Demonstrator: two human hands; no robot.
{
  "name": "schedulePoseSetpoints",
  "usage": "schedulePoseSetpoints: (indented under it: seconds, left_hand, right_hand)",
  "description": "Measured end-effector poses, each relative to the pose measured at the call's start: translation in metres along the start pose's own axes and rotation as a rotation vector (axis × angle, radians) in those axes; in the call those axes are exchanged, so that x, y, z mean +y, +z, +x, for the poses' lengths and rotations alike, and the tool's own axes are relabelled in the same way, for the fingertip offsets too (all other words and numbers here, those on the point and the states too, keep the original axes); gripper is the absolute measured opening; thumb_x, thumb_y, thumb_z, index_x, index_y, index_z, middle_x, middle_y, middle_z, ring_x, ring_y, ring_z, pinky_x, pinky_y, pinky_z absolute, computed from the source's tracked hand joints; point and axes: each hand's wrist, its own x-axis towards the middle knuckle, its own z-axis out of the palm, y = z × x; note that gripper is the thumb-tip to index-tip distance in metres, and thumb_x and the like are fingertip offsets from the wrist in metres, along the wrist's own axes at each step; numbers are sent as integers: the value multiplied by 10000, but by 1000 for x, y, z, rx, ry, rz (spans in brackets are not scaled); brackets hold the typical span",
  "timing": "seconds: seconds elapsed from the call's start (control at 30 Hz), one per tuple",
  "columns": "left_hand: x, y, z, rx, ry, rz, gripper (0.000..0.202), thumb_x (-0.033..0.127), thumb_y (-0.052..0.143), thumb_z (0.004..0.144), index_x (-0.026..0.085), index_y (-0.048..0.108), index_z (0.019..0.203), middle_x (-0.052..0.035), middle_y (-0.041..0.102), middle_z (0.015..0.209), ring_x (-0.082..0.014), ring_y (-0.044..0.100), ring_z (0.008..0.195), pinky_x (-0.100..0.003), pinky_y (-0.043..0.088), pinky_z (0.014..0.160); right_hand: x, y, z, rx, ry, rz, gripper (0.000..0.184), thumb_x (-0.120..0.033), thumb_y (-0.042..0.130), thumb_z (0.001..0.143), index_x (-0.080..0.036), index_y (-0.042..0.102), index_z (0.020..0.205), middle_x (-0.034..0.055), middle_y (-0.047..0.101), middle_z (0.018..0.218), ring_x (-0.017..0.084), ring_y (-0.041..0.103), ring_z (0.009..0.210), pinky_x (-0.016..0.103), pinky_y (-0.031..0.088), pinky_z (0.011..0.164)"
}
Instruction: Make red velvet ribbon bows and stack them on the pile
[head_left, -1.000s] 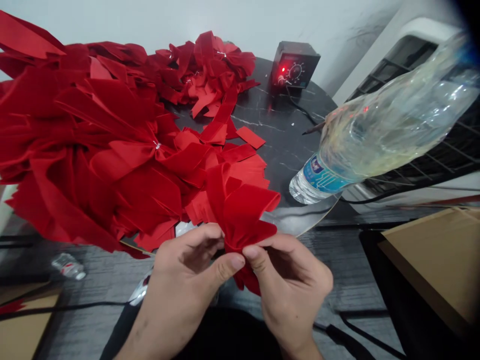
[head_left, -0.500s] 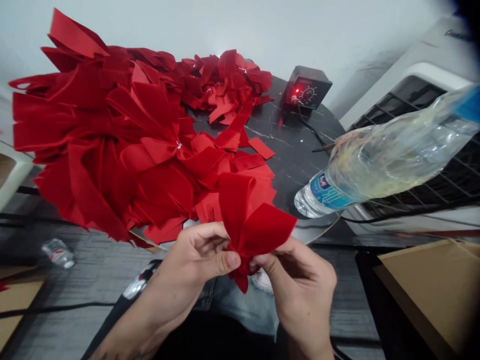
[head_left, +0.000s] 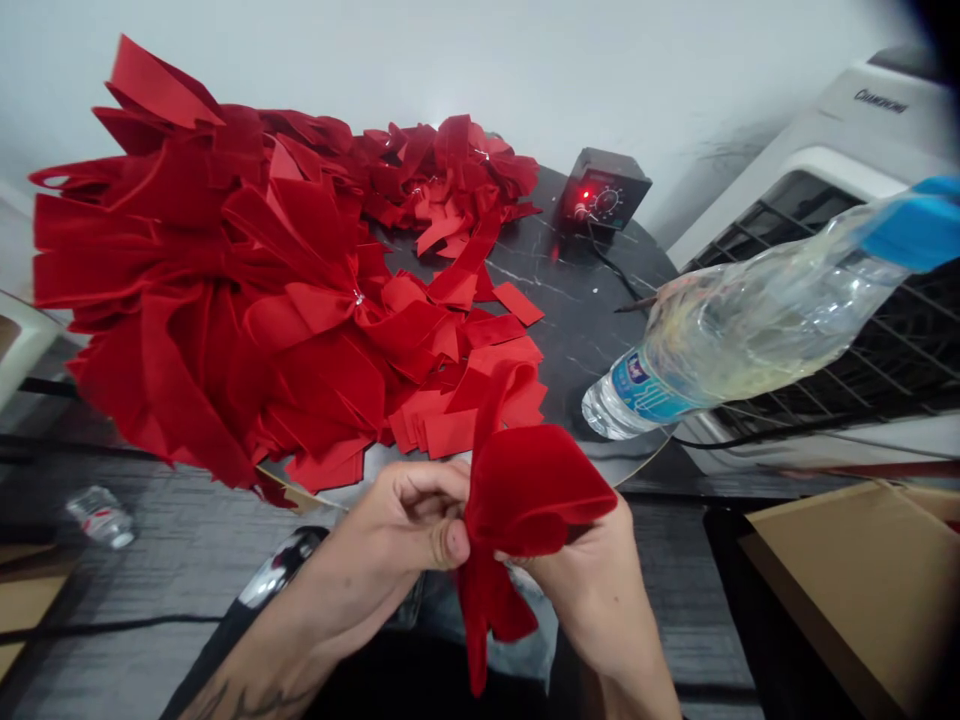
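A red velvet bow (head_left: pixel 540 490) is held between my two hands in front of the table edge, its loops up and its tails hanging down. My left hand (head_left: pixel 409 525) pinches it near the middle with thumb and fingers. On the other side my right hand (head_left: pixel 585 560) grips it too, most of the fingers hidden behind a loop. Just beyond the bow lie several cut red ribbon pieces (head_left: pixel 431 425). A large heap of red bows (head_left: pixel 202 270) covers the left of the table.
The dark round table (head_left: pixel 559 265) carries a black box with a lit red light (head_left: pixel 604 192) and a tall plastic bottle with a blue cap (head_left: pixel 750 310). A white appliance (head_left: pixel 840 120) stands right, cardboard (head_left: pixel 862 570) below it. Another bottle (head_left: pixel 101 517) lies on the floor.
The bow has turned in my hands, so one loop now faces me broadly and the tails hang lower. My right hand has shifted behind the loop. The view has tilted slightly.
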Motion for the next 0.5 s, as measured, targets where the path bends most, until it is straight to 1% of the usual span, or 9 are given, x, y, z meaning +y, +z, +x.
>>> schedulePoseSetpoints:
  seconds: [0.1, 0.17, 0.2, 0.27, 0.3, 0.37, 0.43, 0.47, 0.5]
  left_hand:
    - [0, -1, 1, 60, 25, 19, 509, 373, 1038, 734, 189, 834, 1162, -75, 851, 1053, -195, 766, 915, -269, 583, 863]
    - [-1, -2, 3, 101, 61, 21, 633, 324, 1054, 713, 234, 740, 1255, -39, 848, 992, -180, 757, 821, -273, 572, 802]
    - [-1, -3, 4, 112, 72, 18, 639, 288, 1050, 719, 252, 698, 1252, -19, 842, 943, -170, 748, 772, -269, 562, 769]
    - [-2, -6, 4, 111, 60, 21, 517, 246, 1014, 778, 256, 653, 1147, -2, 834, 885, -160, 752, 747, -253, 551, 743]
    - [-2, -7, 4, 98, 50, 23, 432, 253, 981, 829, 252, 643, 1100, -10, 840, 910, -163, 771, 794, -249, 556, 766]
    - [0, -9, 2, 27, 51, 12, 290, 326, 884, 945, 249, 673, 1128, -50, 852, 1080, -191, 800, 1003, -283, 577, 921]
    - [3, -11, 0, -88, 93, -36, 375, 454, 836, 975, 274, 706, 1276, -83, 814, 1291, -257, 752, 1249, -381, 546, 1106]
    - [6, -12, -2, -140, 107, -61, 498, 532, 852, 938, 287, 705, 1346, -95, 784, 1366, -298, 711, 1333, -436, 522, 1161]
    - [8, -13, -4, -179, 104, -79, 620, 589, 890, 875, 292, 705, 1386, -106, 764, 1406, -337, 683, 1373, -481, 511, 1181]
  right_hand:
    - [-4, 1, 1, -77, 14, -28, 255, -246, 993, 791, -275, 860, 1007, 5, 833, 1064, 160, 760, 917, 221, 613, 838]
    - [-6, 3, 0, -109, 1, -91, 166, -283, 937, 866, -270, 857, 1011, 18, 836, 1034, 183, 766, 939, 258, 612, 880]
    - [-7, 4, -1, -123, -5, -132, 119, -298, 898, 906, -261, 856, 1011, 27, 836, 1009, 196, 768, 935, 280, 614, 884]
    - [-10, 4, -4, -127, -24, -233, 87, -308, 806, 978, -234, 844, 1003, 42, 826, 937, 216, 767, 860, 316, 629, 824]
    - [-13, 3, -7, -88, -71, -317, 102, -294, 761, 1001, -226, 833, 976, 38, 813, 881, 214, 756, 790, 314, 626, 755]
    - [-19, -2, -11, 126, -267, -587, 108, -219, 726, 996, -231, 804, 922, 15, 770, 767, 199, 712, 662, 299, 587, 639]
    - [-28, -7, -12, 289, -507, -941, 155, -119, 711, 973, -239, 798, 1020, 32, 784, 801, 218, 726, 687, 319, 576, 656]
    - [-33, -9, -11, 265, -588, -1093, 240, -81, 693, 969, -239, 790, 1121, 57, 813, 887, 243, 756, 763, 343, 587, 710]
    - [-37, -10, -10, 170, -630, -1204, 330, -55, 662, 974, -234, 767, 1230, 83, 835, 997, 269, 781, 855, 370, 596, 769]
